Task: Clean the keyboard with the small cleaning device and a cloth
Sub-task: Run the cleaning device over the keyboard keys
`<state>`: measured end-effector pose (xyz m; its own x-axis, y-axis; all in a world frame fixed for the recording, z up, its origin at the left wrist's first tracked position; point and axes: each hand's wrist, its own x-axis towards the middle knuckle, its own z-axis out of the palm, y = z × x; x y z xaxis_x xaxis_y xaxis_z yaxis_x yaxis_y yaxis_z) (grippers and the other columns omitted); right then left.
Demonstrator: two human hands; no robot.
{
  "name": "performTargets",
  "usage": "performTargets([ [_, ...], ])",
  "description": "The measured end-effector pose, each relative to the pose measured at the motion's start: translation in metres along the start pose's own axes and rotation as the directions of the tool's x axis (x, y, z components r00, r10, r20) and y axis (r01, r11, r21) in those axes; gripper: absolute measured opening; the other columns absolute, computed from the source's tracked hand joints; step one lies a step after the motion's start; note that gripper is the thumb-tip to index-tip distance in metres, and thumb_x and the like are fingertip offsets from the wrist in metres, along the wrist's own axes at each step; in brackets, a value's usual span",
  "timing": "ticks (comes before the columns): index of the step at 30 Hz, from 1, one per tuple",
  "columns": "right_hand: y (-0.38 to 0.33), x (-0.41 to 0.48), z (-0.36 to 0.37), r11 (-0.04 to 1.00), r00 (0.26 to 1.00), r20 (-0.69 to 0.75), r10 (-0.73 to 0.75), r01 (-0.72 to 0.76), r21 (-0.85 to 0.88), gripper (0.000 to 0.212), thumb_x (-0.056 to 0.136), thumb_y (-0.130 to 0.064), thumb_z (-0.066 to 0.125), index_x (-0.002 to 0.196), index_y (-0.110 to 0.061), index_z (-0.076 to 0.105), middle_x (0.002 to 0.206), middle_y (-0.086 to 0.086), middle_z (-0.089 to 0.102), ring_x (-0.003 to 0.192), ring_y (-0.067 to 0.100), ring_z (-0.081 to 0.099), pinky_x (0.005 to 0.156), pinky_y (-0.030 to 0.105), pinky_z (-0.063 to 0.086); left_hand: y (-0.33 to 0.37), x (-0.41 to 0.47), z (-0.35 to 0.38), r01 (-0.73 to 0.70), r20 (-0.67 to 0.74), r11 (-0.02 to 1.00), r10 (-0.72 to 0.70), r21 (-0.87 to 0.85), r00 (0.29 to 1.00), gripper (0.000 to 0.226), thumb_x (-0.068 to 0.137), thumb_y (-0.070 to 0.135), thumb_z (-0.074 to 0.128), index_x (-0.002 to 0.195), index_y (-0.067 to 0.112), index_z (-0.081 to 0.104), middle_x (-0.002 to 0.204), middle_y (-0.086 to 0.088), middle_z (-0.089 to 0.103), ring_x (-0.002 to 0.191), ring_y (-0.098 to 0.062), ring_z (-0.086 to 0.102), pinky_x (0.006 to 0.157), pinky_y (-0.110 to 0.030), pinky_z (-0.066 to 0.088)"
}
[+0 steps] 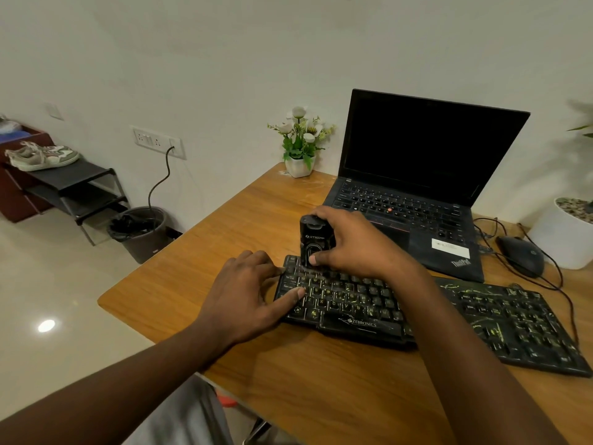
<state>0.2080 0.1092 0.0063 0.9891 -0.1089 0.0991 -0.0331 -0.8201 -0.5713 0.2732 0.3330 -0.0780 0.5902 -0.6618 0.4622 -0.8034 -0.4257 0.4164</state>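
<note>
A black Zebronics keyboard (481, 319) with yellow-green smears lies across the wooden desk (256, 220). My right hand (353, 242) grips a small black cleaning device (313, 239), held upright with its lower end on the keyboard's top-left keys. My left hand (247, 290) rests on the keyboard's left end, fingers straight, thumb on the keys. No cloth is in view.
An open black laptop (417, 175) stands behind the keyboard. A black mouse (521, 255) and its cables lie to the right, beside a white plant pot (561, 236). A small flower pot (300, 146) sits at the desk's back. A bin (141, 232) and shoe rack (70, 184) stand on the floor at left.
</note>
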Motion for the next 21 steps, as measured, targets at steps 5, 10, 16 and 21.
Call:
performTargets([
  [5, -0.009, 0.003, 0.013, 0.996, 0.999, -0.007, -0.041, 0.041, 0.073, 0.059, 0.08, -0.025, 0.092, 0.129, -0.032, 0.06, 0.109, -0.008, 0.074, 0.096, 0.012, 0.074, 0.082, 0.048, 0.065, 0.0, 0.0, -0.001, -0.013, 0.008, 0.999, 0.013, 0.033, 1.0, 0.053, 0.095, 0.076, 0.052, 0.102, 0.031, 0.078, 0.09, 0.016, 0.059, 0.087, -0.006, 0.051, 0.079, -0.039, 0.046],
  [10, -0.006, 0.003, 0.011, 0.999, 0.999, 0.008, -0.033, 0.032, 0.037, 0.059, 0.081, -0.02, 0.091, 0.13, -0.032, 0.06, 0.11, -0.008, 0.074, 0.094, 0.01, 0.074, 0.081, 0.047, 0.065, 0.002, -0.003, -0.002, -0.034, -0.025, 0.998, 0.035, 0.054, 0.999, 0.052, 0.097, 0.075, 0.051, 0.094, 0.031, 0.079, 0.085, 0.014, 0.061, 0.082, -0.007, 0.051, 0.076, -0.041, 0.044],
  [16, -0.008, 0.0, 0.008, 0.999, 0.998, -0.063, -0.02, 0.022, 0.041, 0.064, 0.082, -0.022, 0.09, 0.136, -0.032, 0.058, 0.118, -0.008, 0.072, 0.105, 0.013, 0.07, 0.09, 0.046, 0.063, 0.0, -0.004, 0.0, -0.056, -0.06, 0.996, 0.06, 0.068, 0.996, 0.049, 0.098, 0.068, 0.054, 0.087, 0.027, 0.08, 0.078, 0.011, 0.064, 0.076, -0.01, 0.051, 0.072, -0.043, 0.044],
  [21, -0.022, 0.004, 0.033, 0.993, 0.994, -0.061, -0.089, 0.093, 0.07, 0.064, 0.083, -0.023, 0.088, 0.136, -0.037, 0.055, 0.116, -0.01, 0.071, 0.105, 0.012, 0.069, 0.086, 0.044, 0.062, 0.0, -0.004, 0.002, -0.051, -0.069, 0.998, 0.054, 0.046, 0.996, 0.045, 0.099, 0.061, 0.057, 0.076, 0.026, 0.071, 0.072, 0.012, 0.06, 0.073, -0.01, 0.048, 0.07, -0.044, 0.043],
])
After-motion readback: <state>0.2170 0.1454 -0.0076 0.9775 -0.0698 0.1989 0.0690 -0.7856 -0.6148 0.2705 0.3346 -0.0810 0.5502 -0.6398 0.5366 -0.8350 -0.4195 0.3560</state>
